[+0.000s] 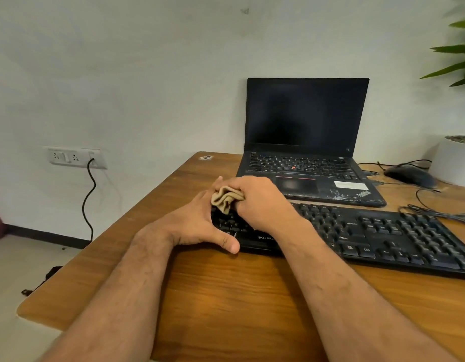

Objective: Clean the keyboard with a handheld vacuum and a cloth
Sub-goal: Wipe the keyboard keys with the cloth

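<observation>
A black keyboard [383, 231] lies across the wooden table [226, 296], angled from centre to lower right. My right hand [262, 199] grips a bunched beige cloth [226, 199] and presses it on the keys at the keyboard's left end. My left hand [197, 226] holds that left end, its thumb along the front edge and its fingers behind, mostly hidden by the cloth. No handheld vacuum is in view.
An open black laptop [304, 142] stands just behind the keyboard. A black mouse [409, 175] with its cable and a white plant pot [453, 163] sit at the right. A wall socket [74, 157] with a black cord is on the left wall.
</observation>
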